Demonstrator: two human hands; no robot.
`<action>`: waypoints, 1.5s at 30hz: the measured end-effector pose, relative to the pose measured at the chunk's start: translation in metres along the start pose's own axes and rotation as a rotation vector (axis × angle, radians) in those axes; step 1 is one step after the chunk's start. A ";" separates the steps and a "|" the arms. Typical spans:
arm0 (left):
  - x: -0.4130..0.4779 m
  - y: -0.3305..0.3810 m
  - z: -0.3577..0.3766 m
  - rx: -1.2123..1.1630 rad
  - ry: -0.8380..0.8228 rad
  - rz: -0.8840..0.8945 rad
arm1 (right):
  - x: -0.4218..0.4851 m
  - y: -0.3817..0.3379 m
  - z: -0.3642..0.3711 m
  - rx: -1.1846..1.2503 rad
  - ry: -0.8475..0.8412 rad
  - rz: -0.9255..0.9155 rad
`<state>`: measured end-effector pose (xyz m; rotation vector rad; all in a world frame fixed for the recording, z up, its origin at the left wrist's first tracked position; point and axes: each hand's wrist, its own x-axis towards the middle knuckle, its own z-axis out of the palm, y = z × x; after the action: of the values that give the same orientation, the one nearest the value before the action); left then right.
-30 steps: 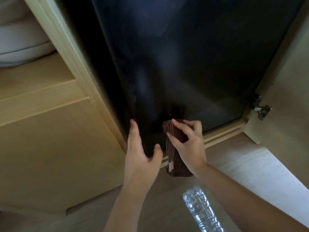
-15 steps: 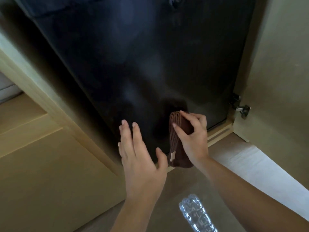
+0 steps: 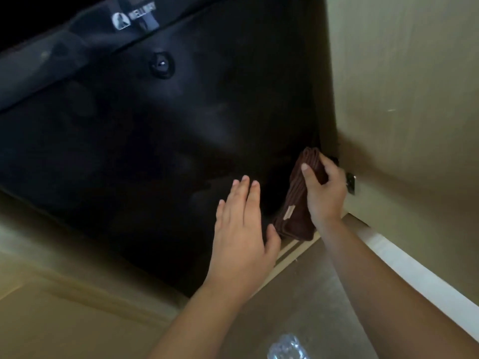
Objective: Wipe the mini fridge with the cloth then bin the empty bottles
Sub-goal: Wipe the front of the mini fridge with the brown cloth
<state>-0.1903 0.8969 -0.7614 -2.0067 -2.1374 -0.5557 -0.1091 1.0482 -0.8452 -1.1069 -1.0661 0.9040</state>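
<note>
The black mini fridge (image 3: 145,141) fills most of the view, its door shut, with a round lock and a white logo near the top. My right hand (image 3: 324,193) grips a folded brown cloth (image 3: 295,211) and holds it against the door's lower right corner. My left hand (image 3: 241,229) is open, fingers spread, flat near the door's lower part just left of the cloth. A clear plastic bottle (image 3: 287,348) lies on the floor at the bottom edge, only its top showing.
The fridge stands in a light wood cabinet (image 3: 64,320). An open cabinet door (image 3: 414,99) with a metal hinge (image 3: 352,183) stands close on the right. A white baseboard (image 3: 414,278) runs along the floor at the right.
The view has swung up and left, revealing the fridge's lock and logo. My right hand has carried the cloth rightward to the door's lower right corner. My left hand stays open beside it.
</note>
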 end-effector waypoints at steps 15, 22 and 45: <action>0.018 0.012 0.016 0.055 -0.075 0.006 | 0.034 -0.039 0.012 0.187 0.298 0.010; 0.024 0.009 0.017 0.063 -0.099 -0.014 | 0.023 -0.017 0.004 0.121 0.303 0.173; 0.010 0.005 0.003 0.073 -0.047 0.017 | 0.009 -0.024 0.008 0.026 0.147 -0.116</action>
<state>-0.1854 0.9072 -0.7598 -2.0166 -2.1331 -0.4258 -0.1138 1.0535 -0.8187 -1.0623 -0.9840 0.7312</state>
